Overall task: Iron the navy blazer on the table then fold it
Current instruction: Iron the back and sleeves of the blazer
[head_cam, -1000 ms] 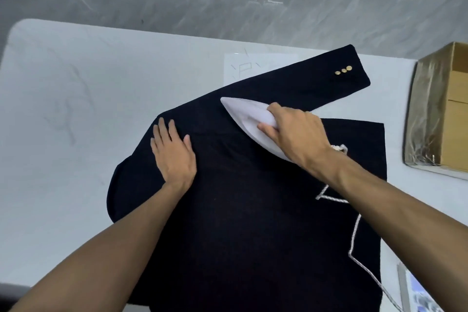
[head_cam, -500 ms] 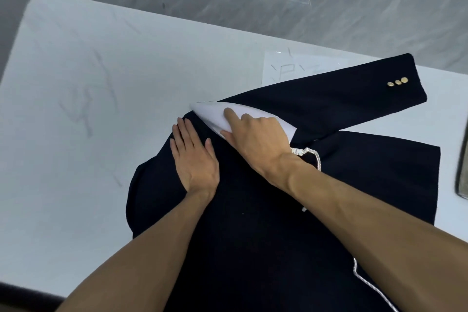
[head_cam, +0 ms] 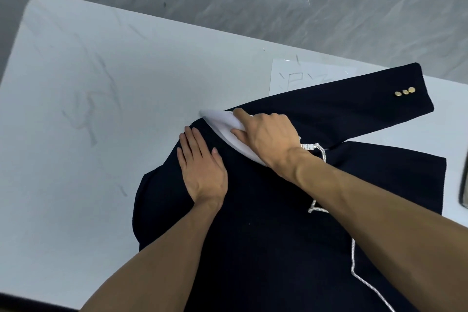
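Observation:
The navy blazer point(head_cam: 266, 235) lies flat on the white table point(head_cam: 101, 109), one sleeve with three gold buttons point(head_cam: 405, 91) stretched up to the right. My right hand point(head_cam: 268, 139) grips the white iron point(head_cam: 222, 124), whose nose points left at the blazer's upper edge near the shoulder. My left hand point(head_cam: 202, 170) presses flat on the cloth just left of the iron, fingers together. The iron's white braided cord point(head_cam: 354, 261) trails across the blazer towards the lower right.
A white sheet of paper point(head_cam: 304, 76) with marks lies on the table behind the sleeve. A dark object's edge point(head_cam: 464, 185) shows at the far right. Grey marbled floor lies beyond the table's far edge.
The iron has slid left along the blazer to its upper edge, close to my left hand. My left hand stays flat on the cloth. The view has shifted, so the cardboard box is out of sight.

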